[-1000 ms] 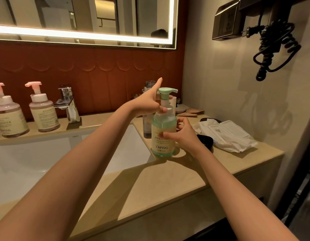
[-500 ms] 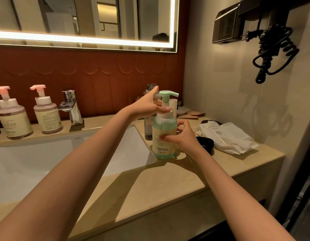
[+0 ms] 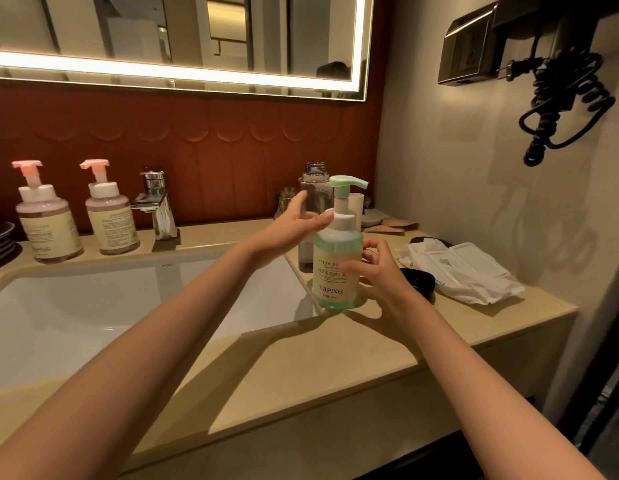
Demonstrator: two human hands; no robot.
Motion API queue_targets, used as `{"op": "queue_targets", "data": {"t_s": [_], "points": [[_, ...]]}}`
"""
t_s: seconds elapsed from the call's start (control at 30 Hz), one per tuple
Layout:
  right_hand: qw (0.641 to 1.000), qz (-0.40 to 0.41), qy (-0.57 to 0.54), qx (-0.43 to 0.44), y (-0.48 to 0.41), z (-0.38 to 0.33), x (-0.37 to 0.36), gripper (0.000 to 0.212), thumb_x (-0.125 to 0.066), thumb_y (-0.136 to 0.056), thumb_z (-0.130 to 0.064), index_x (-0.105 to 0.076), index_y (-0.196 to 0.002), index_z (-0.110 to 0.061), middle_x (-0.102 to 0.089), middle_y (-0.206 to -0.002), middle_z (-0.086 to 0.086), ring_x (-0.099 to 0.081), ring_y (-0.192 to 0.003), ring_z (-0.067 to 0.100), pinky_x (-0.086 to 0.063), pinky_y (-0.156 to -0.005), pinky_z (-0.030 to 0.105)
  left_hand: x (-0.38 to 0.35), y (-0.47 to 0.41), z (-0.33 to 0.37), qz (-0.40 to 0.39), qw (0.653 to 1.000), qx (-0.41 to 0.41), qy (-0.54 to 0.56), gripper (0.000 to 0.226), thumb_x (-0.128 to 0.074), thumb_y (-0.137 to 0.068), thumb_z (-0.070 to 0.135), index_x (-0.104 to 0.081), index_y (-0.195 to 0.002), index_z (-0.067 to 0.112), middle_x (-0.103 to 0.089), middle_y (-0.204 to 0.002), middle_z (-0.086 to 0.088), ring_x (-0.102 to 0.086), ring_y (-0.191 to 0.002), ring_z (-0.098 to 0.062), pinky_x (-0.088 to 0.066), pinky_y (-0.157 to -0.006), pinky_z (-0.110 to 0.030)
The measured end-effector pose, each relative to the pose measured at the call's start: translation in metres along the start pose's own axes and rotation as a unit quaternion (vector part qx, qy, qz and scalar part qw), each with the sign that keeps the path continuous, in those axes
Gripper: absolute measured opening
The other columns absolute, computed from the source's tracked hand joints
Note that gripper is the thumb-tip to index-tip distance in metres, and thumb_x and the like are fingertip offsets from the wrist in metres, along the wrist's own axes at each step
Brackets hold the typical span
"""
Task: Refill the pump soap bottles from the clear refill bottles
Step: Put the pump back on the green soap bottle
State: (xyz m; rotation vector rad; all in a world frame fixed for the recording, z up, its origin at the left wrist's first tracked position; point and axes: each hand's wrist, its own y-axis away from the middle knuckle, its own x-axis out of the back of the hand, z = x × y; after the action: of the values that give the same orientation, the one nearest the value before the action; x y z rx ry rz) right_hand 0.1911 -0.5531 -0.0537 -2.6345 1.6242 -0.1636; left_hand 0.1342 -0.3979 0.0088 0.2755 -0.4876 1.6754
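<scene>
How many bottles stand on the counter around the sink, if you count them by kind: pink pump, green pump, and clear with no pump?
Pink-pump soap bottles: 2
Green-pump soap bottle: 1
Clear refill bottle, no cap on it: 1
Total: 4
</scene>
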Motion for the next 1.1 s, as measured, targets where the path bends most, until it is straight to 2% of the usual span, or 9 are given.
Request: {"op": "queue_targets", "data": {"t_s": [0.1, 0.2, 0.4, 0.53, 0.63, 0.73, 0.83, 0.93, 1.1], "points": [[1.0, -0.004, 0.022, -0.006, 0.003, 0.0, 0.0, 0.046, -0.056, -0.085, 0.001, -0.036, -0.122, -0.019, -0.045, -0.134, 0.007, -0.045, -0.12, 0.026, -0.041, -0.093, 0.042, -0.003, 0.014, -0.015, -0.009, 0.995, 0.074, -0.065, 0.055, -0.054, -0.091, 0.016, -0.032, -0.141, 0.01, -0.044, -0.141, -0.009, -0.046, -0.119, -0.017, -0.039, -0.086, -0.026], [0.999, 0.006, 0.037, -0.005, 0.011, 0.005, -0.005, 0.058, -0.05, -0.083, 0.009, -0.033, -0.133, -0.016, -0.044, -0.136, 0.009, -0.042, -0.127, 0.027, -0.042, -0.093, 0.041, -0.014, 0.031, -0.029, -0.047, 0.985, 0.12, -0.117, 0.037, -0.049, -0.095, 0.023, -0.051, -0.129, 0.01, -0.051, -0.135, -0.007, -0.048, -0.109, -0.016, -0.039, -0.085, -0.029], [1.0, 0.009, -0.021, 0.006, 0.027, 0.003, -0.029, 0.067, -0.038, -0.078, 0.021, -0.035, -0.137, -0.01, -0.045, -0.133, 0.011, -0.044, -0.121, 0.027, -0.047, -0.094, 0.04, -0.036, 0.04, -0.048, 0.055, 0.993, 0.068, -0.085, 0.046, -0.048, -0.093, 0.04, -0.052, -0.129, 0.011, -0.056, -0.132, -0.007, -0.053, -0.117, -0.022, -0.043, -0.089, -0.03], [1.0, -0.028, -0.002, 0.012, 0.03, -0.001, -0.061, 0.066, -0.038, -0.078, 0.021, -0.034, -0.137, -0.01, -0.045, -0.123, 0.008, -0.045, -0.111, 0.022, -0.047, -0.071, 0.024, -0.011, 0.045, -0.065, 0.106, 0.989, 0.072, -0.073, 0.047, -0.048, -0.092, 0.044, -0.059, -0.122, 0.009, -0.062, -0.122, -0.007, -0.058, -0.104, -0.02, -0.044, -0.086, -0.031], [0.998, -0.053, 0.017, 0.014, 0.019, -0.008, -0.091, 0.066, -0.041, -0.08, 0.02, -0.031, -0.139, -0.008, -0.044, -0.131, 0.014, -0.045, -0.115, 0.025, -0.041, -0.059, 0.018, 0.02, 0.047, -0.074, 0.118, 0.988, 0.092, -0.048, 0.048, -0.048, -0.092, 0.041, -0.054, -0.127, 0.008, -0.058, -0.125, -0.007, -0.054, -0.107, -0.02, -0.042, -0.086, -0.031], [0.997, -0.067, 0.022, 0.017, -0.002, -0.019, -0.121, 0.065, -0.044, -0.081, 0.017, -0.031, -0.138, -0.01, -0.042, -0.137, 0.012, -0.041, -0.127, 0.03, -0.049, -0.08, 0.03, 0.053, 0.041, -0.079, 0.13, 0.986, 0.099, -0.029, 0.048, -0.047, -0.093, 0.037, -0.051, -0.13, 0.007, -0.054, -0.132, -0.01, -0.05, -0.121, -0.027, -0.041, -0.094, -0.035], [0.998, -0.065, 0.005, 0.009, -0.021, -0.028, -0.143, 0.061, -0.046, -0.082, 0.013, -0.03, -0.136, -0.009, -0.044, -0.136, 0.011, -0.041, -0.127, 0.028, -0.041, -0.103, 0.044, 0.079, 0.031, -0.085, 0.135, 0.985, 0.108, -0.022, 0.046, -0.048, -0.094, 0.035, -0.051, -0.13, 0.007, -0.054, -0.132, -0.01, -0.05, -0.121, -0.028, -0.042, -0.089, -0.034], [0.998, -0.063, -0.027, 0.0, -0.053, -0.03, -0.17, 0.059, -0.048, -0.084, 0.009, -0.028, -0.136, -0.008, -0.046, -0.132, 0.011, -0.044, -0.121, 0.026, -0.042, -0.1, 0.04, 0.107, 0.012, -0.094, 0.143, 0.982, 0.119, -0.022, 0.046, -0.049, -0.093, 0.035, -0.052, -0.129, 0.006, -0.056, -0.131, -0.011, -0.051, -0.121, -0.027, -0.044, -0.088, -0.033], [0.997, -0.063, -0.033, -0.022, -0.113, -0.026, -0.201, 0.057, -0.046, -0.081, 0.008, -0.031, -0.134, -0.008, -0.049, -0.127, 0.011, -0.046, -0.104, 0.018, -0.045, -0.08, 0.03, 0.14, -0.031, -0.119, 0.168, 0.978, 0.123, -0.021, 0.042, -0.049, -0.094, 0.032, -0.054, -0.127, 0.007, -0.057, -0.129, -0.011, -0.052, -0.121, -0.026, -0.043, -0.095, -0.037]]}}
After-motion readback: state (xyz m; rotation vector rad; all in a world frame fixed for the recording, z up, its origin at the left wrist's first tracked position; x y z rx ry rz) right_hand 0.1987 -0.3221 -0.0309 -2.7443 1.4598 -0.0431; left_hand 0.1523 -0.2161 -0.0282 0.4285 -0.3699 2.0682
